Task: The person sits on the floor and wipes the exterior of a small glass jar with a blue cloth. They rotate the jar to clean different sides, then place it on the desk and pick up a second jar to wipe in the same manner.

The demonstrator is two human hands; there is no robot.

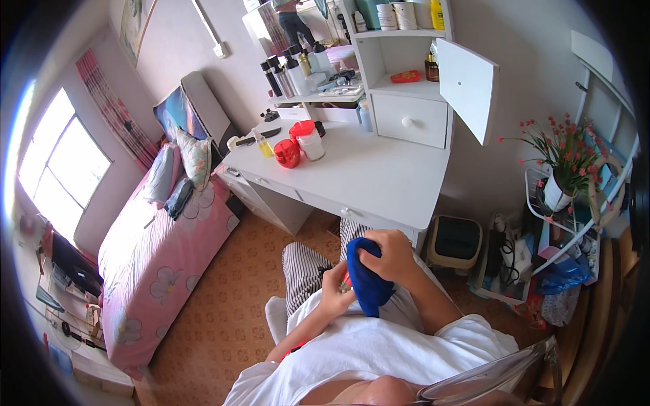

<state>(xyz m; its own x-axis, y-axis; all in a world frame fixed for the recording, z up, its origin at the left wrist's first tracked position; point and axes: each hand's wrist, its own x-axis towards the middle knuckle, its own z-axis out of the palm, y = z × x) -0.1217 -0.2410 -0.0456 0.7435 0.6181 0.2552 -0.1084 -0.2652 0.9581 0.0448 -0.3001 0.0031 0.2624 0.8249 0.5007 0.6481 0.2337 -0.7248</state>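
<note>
Above the lap, my right hand (390, 254) grips a blue cloth (368, 279), which hangs down over the white shirt. My left hand (335, 290) is closed around a small red and pale item (346, 282), pressed against the cloth's left side; most of that item is hidden by fingers and cloth. On the white dressing table (376, 172) in front stand a red round container (287, 153), a white jar (311, 145) with a red piece by its top, and a bottle of yellow liquid (263, 145).
The open cabinet door (468, 86) juts out at the upper right. Cosmetic bottles (294, 71) crowd the shelf by the mirror. Right of the table are a lidded bin (454, 241), a box of odds and ends (502, 269) and a flower pot (556, 193). A bed (167, 264) stands left.
</note>
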